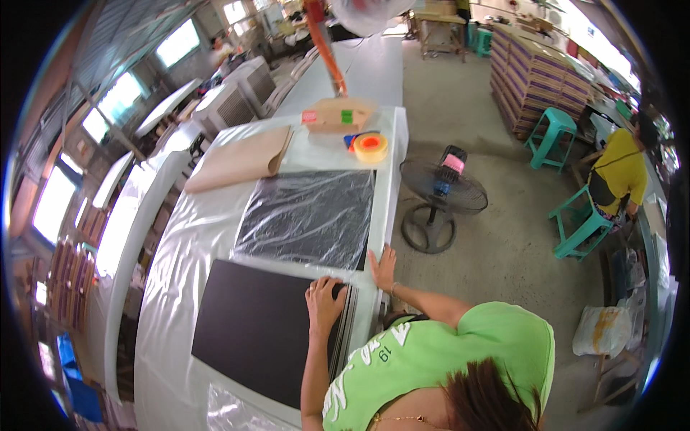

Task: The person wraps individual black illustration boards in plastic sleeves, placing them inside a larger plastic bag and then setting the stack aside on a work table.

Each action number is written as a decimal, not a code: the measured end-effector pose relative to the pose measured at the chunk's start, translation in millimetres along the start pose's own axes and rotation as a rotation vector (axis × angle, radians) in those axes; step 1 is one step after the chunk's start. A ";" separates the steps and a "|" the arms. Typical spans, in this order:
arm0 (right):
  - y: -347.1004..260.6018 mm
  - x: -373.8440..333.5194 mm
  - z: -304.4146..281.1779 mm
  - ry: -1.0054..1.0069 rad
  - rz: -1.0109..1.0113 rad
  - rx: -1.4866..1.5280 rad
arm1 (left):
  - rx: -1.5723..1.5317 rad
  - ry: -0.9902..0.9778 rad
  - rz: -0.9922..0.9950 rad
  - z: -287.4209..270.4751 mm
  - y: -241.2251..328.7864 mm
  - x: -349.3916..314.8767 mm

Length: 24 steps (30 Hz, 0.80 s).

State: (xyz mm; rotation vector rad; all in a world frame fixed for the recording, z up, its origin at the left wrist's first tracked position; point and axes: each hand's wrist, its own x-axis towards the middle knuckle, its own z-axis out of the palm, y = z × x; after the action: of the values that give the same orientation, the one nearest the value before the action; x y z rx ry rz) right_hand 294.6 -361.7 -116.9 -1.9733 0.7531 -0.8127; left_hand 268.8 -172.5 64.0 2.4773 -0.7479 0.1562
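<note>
A stack of flat black sheets point(259, 327) lies on the table before me, its layered edges showing on the right side. My left hand point(325, 305) is on the stack's far right corner, fingers bent over the top black sheet and thumb at its edge. Just beyond lies another black stack under clear, wrinkled plastic film point(305, 219). My right hand point(383, 268) rests by that wrapped stack's near right corner at the table edge, fingers stretched out, holding nothing that I can see.
The long table point(172, 287) has a pale plastic cover. Further up it lie folded brown paper point(241, 158), a roll of yellowish tape point(371, 148) and a cardboard box point(338, 117). A floor fan point(431, 215) stands to the right. Beyond it, a person in yellow point(618, 169) is near green stools point(581, 224).
</note>
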 end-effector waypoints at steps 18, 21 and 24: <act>-16.9 -3.4 1.3 -0.021 0.395 0.038 | 0.117 -0.102 0.027 4.3 0.9 13.0; -16.1 -3.6 1.5 -0.005 0.355 0.044 | 0.088 -0.124 0.021 1.6 -0.7 15.3; -18.8 -5.4 1.2 -0.014 0.350 0.049 | 0.083 -0.137 0.006 -4.1 0.3 15.7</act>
State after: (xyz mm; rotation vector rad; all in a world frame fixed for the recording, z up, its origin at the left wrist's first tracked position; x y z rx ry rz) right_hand 296.0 -348.5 -102.5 -1.7353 1.0248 -0.5995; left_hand 282.0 -178.0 71.7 2.5850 -0.8204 0.0200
